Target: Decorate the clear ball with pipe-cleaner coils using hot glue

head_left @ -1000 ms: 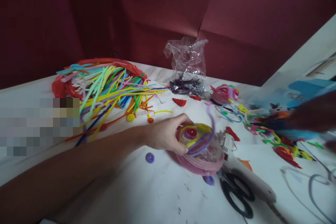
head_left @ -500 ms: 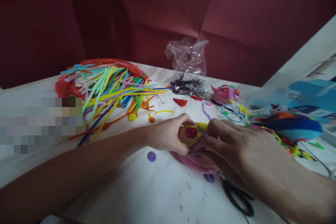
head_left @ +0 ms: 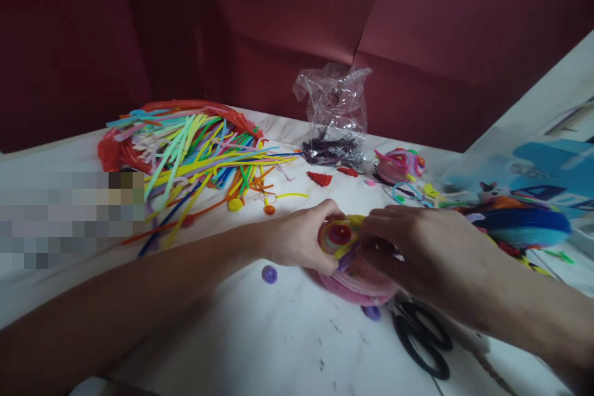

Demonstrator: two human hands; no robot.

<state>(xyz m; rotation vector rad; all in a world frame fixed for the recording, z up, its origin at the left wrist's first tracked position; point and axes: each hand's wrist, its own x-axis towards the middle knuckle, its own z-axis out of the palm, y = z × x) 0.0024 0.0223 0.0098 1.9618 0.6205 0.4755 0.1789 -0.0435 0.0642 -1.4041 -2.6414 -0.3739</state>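
Note:
A round pink pipe-cleaner figure [head_left: 357, 288] with a red eye ringed in yellow sits on the table between my hands. My left hand [head_left: 304, 238] grips its left side, thumb and fingers around the eye. Bent over its right side is my right hand [head_left: 417, 247], fingers pinched together on a purple pipe cleaner [head_left: 346, 257] that runs along the lower edge of the eye. My right fingertips are partly hidden. Black-handled scissors [head_left: 422, 340] lie under my right wrist. Two purple coils lie nearby, one [head_left: 270, 274] left of the figure and one [head_left: 371, 312] below it.
Many coloured pipe cleaners [head_left: 195, 148] spill from a red bag at the left. Behind are a clear bag [head_left: 334, 117] with dark strands and red pieces [head_left: 319, 179]. A smaller pink figure [head_left: 399, 165] and a blue pipe-cleaner piece [head_left: 524, 227] stand to the right.
My right hand has turned over the figure, and the purple strand that stood up behind it is gone from there. More of the scissors shows. My left hand keeps its grip.

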